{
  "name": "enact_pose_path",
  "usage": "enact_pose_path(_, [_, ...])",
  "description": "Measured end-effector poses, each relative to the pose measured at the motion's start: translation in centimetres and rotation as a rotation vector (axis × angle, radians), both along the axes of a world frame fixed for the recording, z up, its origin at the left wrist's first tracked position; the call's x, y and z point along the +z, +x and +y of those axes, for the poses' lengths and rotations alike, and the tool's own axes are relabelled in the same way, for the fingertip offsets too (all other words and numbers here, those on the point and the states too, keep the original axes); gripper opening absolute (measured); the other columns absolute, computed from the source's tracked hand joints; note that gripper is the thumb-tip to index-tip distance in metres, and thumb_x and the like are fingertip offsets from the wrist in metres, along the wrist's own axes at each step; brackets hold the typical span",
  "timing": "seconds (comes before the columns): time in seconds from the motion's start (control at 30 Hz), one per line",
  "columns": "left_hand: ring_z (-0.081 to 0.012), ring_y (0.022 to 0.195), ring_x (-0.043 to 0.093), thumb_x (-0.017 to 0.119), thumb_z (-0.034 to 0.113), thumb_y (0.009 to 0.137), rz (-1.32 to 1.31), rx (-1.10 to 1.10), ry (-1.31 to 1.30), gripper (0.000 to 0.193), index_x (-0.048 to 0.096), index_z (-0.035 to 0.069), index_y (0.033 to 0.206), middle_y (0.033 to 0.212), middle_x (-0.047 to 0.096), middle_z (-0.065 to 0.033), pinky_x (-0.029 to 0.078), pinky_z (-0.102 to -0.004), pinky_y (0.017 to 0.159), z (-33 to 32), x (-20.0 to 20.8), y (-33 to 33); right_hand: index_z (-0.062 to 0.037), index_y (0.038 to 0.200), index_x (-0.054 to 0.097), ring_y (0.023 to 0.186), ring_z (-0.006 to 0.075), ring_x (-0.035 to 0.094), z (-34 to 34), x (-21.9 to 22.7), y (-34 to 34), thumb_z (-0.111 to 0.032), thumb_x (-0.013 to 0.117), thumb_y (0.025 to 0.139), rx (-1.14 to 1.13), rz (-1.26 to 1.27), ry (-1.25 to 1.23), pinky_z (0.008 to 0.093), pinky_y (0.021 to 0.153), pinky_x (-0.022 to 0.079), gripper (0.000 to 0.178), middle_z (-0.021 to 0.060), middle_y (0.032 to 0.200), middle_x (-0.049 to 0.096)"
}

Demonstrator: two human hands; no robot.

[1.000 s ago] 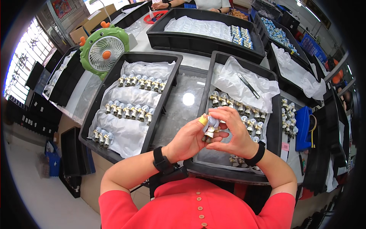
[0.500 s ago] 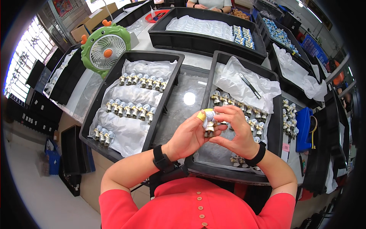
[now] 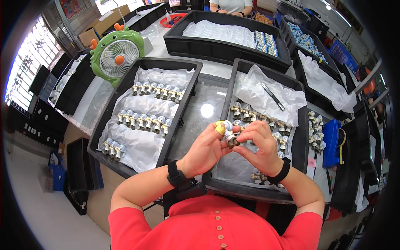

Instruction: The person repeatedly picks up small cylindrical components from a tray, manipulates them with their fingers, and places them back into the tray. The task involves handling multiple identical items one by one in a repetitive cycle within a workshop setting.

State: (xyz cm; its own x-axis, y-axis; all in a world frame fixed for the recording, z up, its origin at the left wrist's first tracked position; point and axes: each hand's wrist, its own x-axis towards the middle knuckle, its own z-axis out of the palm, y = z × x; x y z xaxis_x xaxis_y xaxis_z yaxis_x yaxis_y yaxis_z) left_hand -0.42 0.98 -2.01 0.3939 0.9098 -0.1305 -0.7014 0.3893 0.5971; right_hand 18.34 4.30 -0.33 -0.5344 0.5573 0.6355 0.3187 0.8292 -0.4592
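indoors, at a pale table (image 3: 162, 51) bright under the lamps. clasped in the left hand (image 3: 206, 152), just right of the frame's centre: a small toy figure (image 3: 230, 134). tilted, long axis mostly up and down the frame, head toward the upper left, feet toward the lower right. nearer to the left hand, with thumb and fingers closed on it; curled in from the right, the right hand (image 3: 262, 146), fingertips close by the lower body. cannot tell whether pinching there or only touching. around and beyond, right of centre, a right tray (image 3: 246, 191) with standing figures (image 3: 246, 113), white paper (image 3: 260, 85) and a pen (image 3: 273, 96). left of centre, a left tray (image 3: 166, 63) with three rows of figures (image 3: 143, 122). at upper left, a green fan (image 3: 119, 60); at upper centre, a far tray (image 3: 208, 48).
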Motion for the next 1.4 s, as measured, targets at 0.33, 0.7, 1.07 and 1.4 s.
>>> enact_pose_path(0.33, [-0.0189, 0.113, 0.054, 0.052, 0.02, 0.096, 0.105, 0.095, 0.1, 0.035, 0.038, 0.01, 0.127, 0.131, 0.047, -0.011, 0.047, -0.0335, 0.091, -0.2, 0.4, 0.1, -0.0069, 0.094, 0.06, 0.08, 0.0218, 0.061, -0.7, 0.4, 0.0, -0.011, 0.076, 0.069, -0.121, 0.037, -0.192, 0.0342, 0.077, 0.044, 0.03, 0.0043, 0.084, 0.064])
enact_pose_path(0.7, [-0.0147, 0.109, 0.054, 0.058, 0.001, 0.088, 0.458, 0.214, 0.35, 0.052, 0.036, 0.007, 0.135, 0.121, 0.052, -0.0084, 0.045, -0.0295, 0.092, 0.0, 0.3, 0.3, -0.0026, 0.124, 0.04, 0.097, 0.019, 0.062, -0.3, -0.9, 0.7, -0.01, 0.058, 0.09, 0.227, 0.486, -1.268, 0.03, 0.088, 0.045, 0.04, 0.0135, 0.103, 0.065])
enact_pose_path(1.07, [-0.0114, 0.097, 0.056, 0.06, -0.001, 0.086, 0.602, 0.215, 0.412, 0.043, 0.046, 0.003, 0.126, 0.109, 0.054, -0.0056, 0.051, -0.025, 0.077, -0.3, -0.3, 0.4, -0.0054, 0.133, 0.034, 0.107, 0.0202, 0.057, -0.3, -2.1, 0.4, -0.011, 0.049, 0.094, 0.471, 0.591, -1.602, 0.0354, 0.098, 0.041, 0.042, 0.0103, 0.117, 0.056])
enact_pose_path(1.4, [-0.0093, 0.09, 0.058, 0.06, -0.003, 0.085, 0.726, 0.246, 0.495, 0.042, 0.047, 0.004, 0.125, 0.104, 0.054, -0.0045, 0.052, -0.0218, 0.069, -0.5, -0.8, 0.6, -0.0094, 0.134, 0.038, 0.11, 0.0168, 0.055, -0.6, -2.2, 0.3, -0.015, 0.048, 0.096, 0.487, 0.562, -1.624, 0.0352, 0.099, 0.041, 0.04, 0.0025, 0.121, 0.054])
